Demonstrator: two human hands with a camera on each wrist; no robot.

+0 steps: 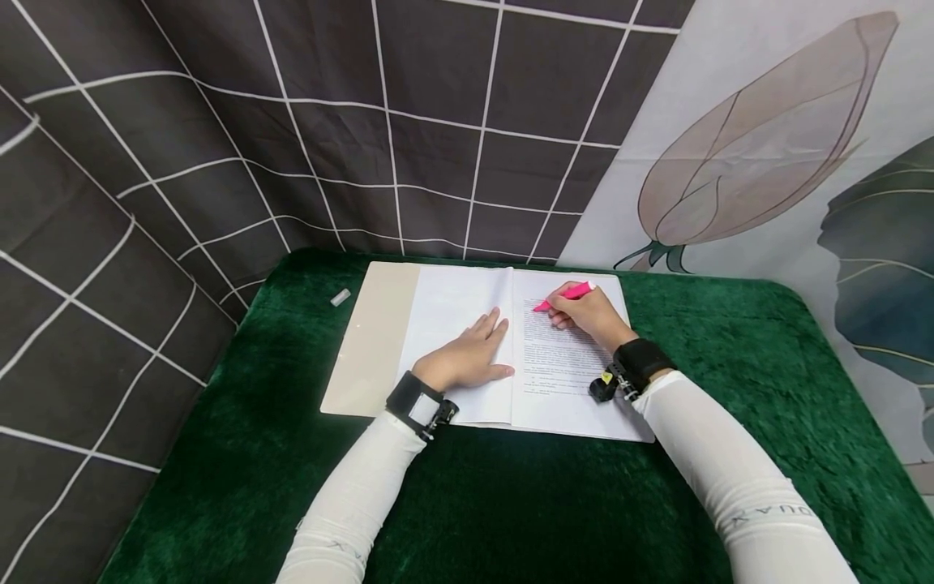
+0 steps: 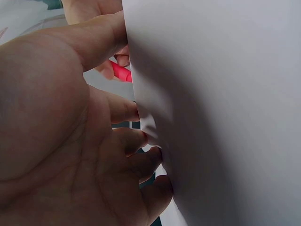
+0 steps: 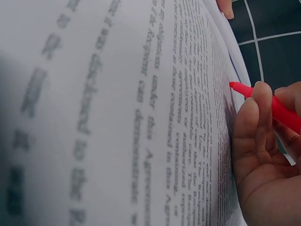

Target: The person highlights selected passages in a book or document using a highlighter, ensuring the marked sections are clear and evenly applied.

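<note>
My right hand point(image 1: 580, 312) pinches a pink highlighter point(image 1: 572, 294), its tip at the upper lines of a printed page point(image 1: 558, 365). In the right wrist view the highlighter point(image 3: 242, 88) meets the paper near the far end of the text, and the curled fingers of the right hand point(image 3: 265, 155) rest against the sheet. My left hand point(image 1: 470, 353) lies flat with fingers spread on the blank left-hand page point(image 1: 445, 308), close to the fold. The left wrist view has the left hand's point(image 2: 61, 117) fingertips and thumb against the white paper point(image 2: 225, 94).
Beneath the pages lies a beige folder cover point(image 1: 368, 341), showing on the left. A small whitish piece point(image 1: 340, 298) sits on the green cloth point(image 1: 511, 503) left of it. A dark gridded curtain point(image 1: 438, 146) and a leaf-patterned one point(image 1: 759, 162) hang behind the table.
</note>
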